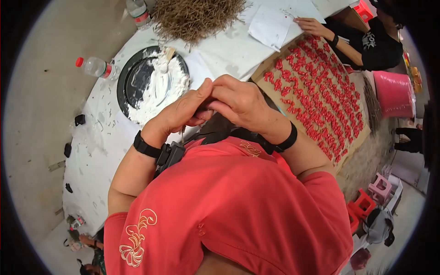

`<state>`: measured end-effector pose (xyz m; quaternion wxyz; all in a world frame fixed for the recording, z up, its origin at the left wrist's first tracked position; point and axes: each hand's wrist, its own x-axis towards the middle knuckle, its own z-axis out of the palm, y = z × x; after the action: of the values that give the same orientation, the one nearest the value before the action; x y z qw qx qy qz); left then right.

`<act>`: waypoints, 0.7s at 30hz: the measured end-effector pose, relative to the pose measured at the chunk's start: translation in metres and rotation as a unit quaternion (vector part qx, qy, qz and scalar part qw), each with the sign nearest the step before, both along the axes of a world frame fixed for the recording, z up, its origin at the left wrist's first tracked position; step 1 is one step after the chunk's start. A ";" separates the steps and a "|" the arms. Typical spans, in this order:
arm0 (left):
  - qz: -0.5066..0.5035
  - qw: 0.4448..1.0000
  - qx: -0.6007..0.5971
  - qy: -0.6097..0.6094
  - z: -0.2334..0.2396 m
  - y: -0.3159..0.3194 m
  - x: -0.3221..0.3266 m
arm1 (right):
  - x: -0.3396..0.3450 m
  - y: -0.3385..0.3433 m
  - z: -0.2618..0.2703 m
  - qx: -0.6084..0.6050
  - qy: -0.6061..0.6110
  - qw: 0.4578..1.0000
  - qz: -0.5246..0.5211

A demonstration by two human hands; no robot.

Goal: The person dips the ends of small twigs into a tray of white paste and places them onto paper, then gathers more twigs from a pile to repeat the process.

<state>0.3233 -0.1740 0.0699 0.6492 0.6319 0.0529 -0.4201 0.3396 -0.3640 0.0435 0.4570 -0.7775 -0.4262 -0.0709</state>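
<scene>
My left hand (pixel 187 108) and my right hand (pixel 237 99) meet in front of my chest, fingertips touching. The left palm is turned up with its fingers curled, and the right fingers bend over them. Whatever lies between them is hidden by the fingers. A short piece of thin brown stem (pixel 183 130) shows just below my left hand. Close beyond my left hand is a round black tray (pixel 124 82) smeared with thick white paste (pixel 172 82). A flat light-coloured spatula or stick (pixel 169 54) rests in the paste at the tray's far edge.
A heap of brown twigs (pixel 199 17) and plastic bottles (pixel 94 67) stand on the white-covered table (pixel 99 161). On the right, cardboard (pixel 357 137) carries rows of glossy red clusters (pixel 316 89). A co-worker's hand (pixel 311 26) touches white paper (pixel 270 27). Stools (pixel 363 202) stand lower right.
</scene>
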 end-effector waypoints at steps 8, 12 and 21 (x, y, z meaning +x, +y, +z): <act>0.044 0.988 -0.134 0.068 -0.014 0.063 -0.057 | -0.046 0.059 0.000 -0.051 -0.102 0.993 -0.014; 0.100 0.987 -0.123 0.030 -0.013 0.073 -0.070 | -0.048 0.069 0.005 -0.067 -0.063 0.996 0.015; 0.144 0.987 -0.009 -0.070 -0.030 0.073 -0.090 | -0.030 0.051 -0.001 -0.107 0.007 0.992 0.066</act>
<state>0.2332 -0.1008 0.0400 0.7103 0.6399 0.0939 -0.2778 0.3091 -0.3129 0.0424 0.3782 -0.7922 -0.4788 0.0108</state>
